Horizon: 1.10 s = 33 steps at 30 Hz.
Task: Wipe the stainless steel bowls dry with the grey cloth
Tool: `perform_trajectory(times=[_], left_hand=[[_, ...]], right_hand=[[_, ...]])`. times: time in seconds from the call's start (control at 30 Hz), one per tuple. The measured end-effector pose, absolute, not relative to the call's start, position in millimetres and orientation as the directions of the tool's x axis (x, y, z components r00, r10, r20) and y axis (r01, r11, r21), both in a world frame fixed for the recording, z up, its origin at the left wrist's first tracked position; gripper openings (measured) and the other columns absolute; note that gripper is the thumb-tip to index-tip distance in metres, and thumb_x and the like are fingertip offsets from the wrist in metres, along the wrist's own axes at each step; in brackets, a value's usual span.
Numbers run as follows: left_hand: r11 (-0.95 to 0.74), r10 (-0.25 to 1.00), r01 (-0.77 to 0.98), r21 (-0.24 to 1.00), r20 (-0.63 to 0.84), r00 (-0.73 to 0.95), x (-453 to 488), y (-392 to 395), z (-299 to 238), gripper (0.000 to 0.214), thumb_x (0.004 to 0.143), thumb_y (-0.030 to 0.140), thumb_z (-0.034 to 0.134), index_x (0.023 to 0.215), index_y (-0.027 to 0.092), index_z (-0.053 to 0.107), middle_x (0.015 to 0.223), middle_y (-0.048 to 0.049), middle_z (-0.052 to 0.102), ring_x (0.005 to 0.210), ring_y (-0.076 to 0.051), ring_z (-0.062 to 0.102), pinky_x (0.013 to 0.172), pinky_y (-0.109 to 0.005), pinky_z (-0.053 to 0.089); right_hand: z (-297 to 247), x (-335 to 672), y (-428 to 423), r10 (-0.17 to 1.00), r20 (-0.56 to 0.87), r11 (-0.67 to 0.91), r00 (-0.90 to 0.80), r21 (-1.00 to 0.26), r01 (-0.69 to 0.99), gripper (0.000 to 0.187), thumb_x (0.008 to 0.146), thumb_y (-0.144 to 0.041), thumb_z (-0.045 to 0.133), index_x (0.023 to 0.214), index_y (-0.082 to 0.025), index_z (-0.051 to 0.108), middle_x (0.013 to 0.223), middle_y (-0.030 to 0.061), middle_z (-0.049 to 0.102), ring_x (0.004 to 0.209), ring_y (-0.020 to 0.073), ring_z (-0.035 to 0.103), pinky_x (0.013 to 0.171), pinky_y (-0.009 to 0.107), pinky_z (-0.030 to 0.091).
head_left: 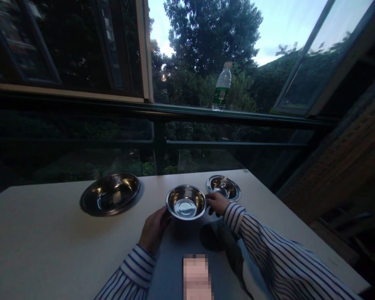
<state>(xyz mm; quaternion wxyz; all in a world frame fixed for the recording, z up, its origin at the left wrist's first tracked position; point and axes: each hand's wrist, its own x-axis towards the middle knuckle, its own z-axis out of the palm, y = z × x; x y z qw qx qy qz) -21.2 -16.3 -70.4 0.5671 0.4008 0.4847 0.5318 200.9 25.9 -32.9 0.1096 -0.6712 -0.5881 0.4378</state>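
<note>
A small round stainless steel bowl (186, 203) is held between my two hands at the middle of the table, its open side up. My left hand (154, 230) grips it at the left, with fingers against its outer wall; the fingertips are partly hidden. On the other side, my right hand (218, 203) has its fingers closed at the bowl's right rim. Just behind that hand lies a shallow metal dish (224, 187), partly covered by it. Farther left, clear of my left hand, rests a wide, shiny metal basin (111, 195).
The white table (50, 237) ends at a dark railing (112, 109) under the window. A plastic bottle with a green label (221, 89) stands on the railing ledge. A blurred-out flat rectangle (196, 278) lies near the front. A dark patch on the table below my right hand is unclear.
</note>
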Motion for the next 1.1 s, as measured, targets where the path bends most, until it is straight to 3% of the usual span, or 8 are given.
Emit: perform_trajectory(times=[0.1,0.27,0.43,0.53,0.7,0.8,0.93,1.1], left_hand=[[0.071,0.997,-0.094,0.993,-0.067,0.044,-24,-20,-70,0.021,0.056,0.017,0.070,0.076,0.022,0.070,0.092,-0.0063,0.072,0.097,-0.025,0.061,0.091,-0.034,0.043],[0.064,0.992,0.009,0.998,-0.064,0.108,-23,-21,-76,0.025,0.054,0.019,0.072,0.078,0.023,0.070,0.097,-0.0054,0.071,0.099,-0.026,0.060,0.096,-0.037,0.039],[0.258,0.965,-0.119,0.959,-0.250,0.075,-15,-23,-80,0.025,0.072,0.037,0.056,0.080,0.016,0.067,0.084,-0.0114,0.071,0.081,-0.024,0.066,0.075,-0.038,0.050],[0.385,0.919,-0.229,0.894,-0.393,0.013,-16,-14,-78,0.024,0.074,0.035,0.056,0.076,0.012,0.064,0.076,-0.0121,0.069,0.070,-0.021,0.066,0.064,-0.034,0.052],[0.396,0.898,-0.340,0.853,-0.437,-0.049,-16,16,-67,0.015,0.079,0.029,0.053,0.082,0.015,0.059,0.085,-0.0073,0.066,0.066,-0.012,0.063,0.062,-0.025,0.051],[0.443,0.883,-0.345,0.828,-0.469,0.009,-11,24,-63,0.018,0.080,0.031,0.052,0.081,0.014,0.059,0.077,-0.0067,0.066,0.057,-0.012,0.061,0.054,-0.025,0.050],[0.481,0.868,-0.348,0.805,-0.492,0.061,-7,19,-61,0.019,0.081,0.031,0.051,0.083,0.014,0.060,0.069,-0.0055,0.065,0.058,-0.015,0.062,0.055,-0.028,0.053],[0.497,0.862,-0.341,0.798,-0.499,0.087,-4,10,-61,0.019,0.079,0.029,0.054,0.085,0.013,0.061,0.076,-0.0093,0.067,0.065,-0.018,0.066,0.063,-0.033,0.055]], right_hand=[[-37,204,31,0.873,-0.485,-0.322,-0.057,-0.659,0.680,0.028,0.088,-0.032,0.050,0.110,-0.014,0.052,0.104,0.0062,0.057,0.084,0.0160,0.059,0.071,0.034,0.051],[-43,207,32,0.870,-0.492,-0.348,-0.038,-0.666,0.660,0.028,0.088,-0.031,0.050,0.111,-0.015,0.052,0.105,0.0064,0.057,0.085,0.0165,0.059,0.072,0.035,0.051],[-51,215,25,0.893,-0.450,-0.328,-0.024,-0.685,0.650,0.029,0.089,-0.031,0.050,0.113,-0.015,0.051,0.106,0.0067,0.056,0.085,0.0165,0.059,0.072,0.035,0.051],[-56,225,17,0.913,-0.405,-0.277,-0.040,-0.690,0.669,0.027,0.088,-0.031,0.051,0.110,-0.014,0.053,0.104,0.0061,0.057,0.085,0.0162,0.059,0.072,0.035,0.050],[-58,231,4,0.923,-0.363,-0.195,-0.127,-0.726,0.659,0.012,0.085,-0.016,0.051,0.088,-0.012,0.062,0.076,0.0013,0.063,0.070,0.0123,0.059,0.069,0.029,0.049],[-56,225,4,0.923,-0.357,-0.203,-0.144,-0.768,0.607,0.020,0.080,-0.007,0.046,0.085,-0.012,0.065,0.068,0.0006,0.064,0.054,0.0090,0.057,0.059,0.023,0.048],[-51,220,12,0.932,-0.347,-0.247,-0.103,-0.817,0.520,0.025,0.077,-0.008,0.045,0.091,-0.012,0.065,0.074,0.0033,0.065,0.051,0.0086,0.058,0.047,0.019,0.045],[-51,219,21,0.945,-0.328,-0.294,-0.013,-0.864,0.410,0.041,0.075,-0.005,0.046,0.114,-0.011,0.054,0.085,0.0079,0.065,0.066,0.0133,0.062,0.044,0.017,0.044]])
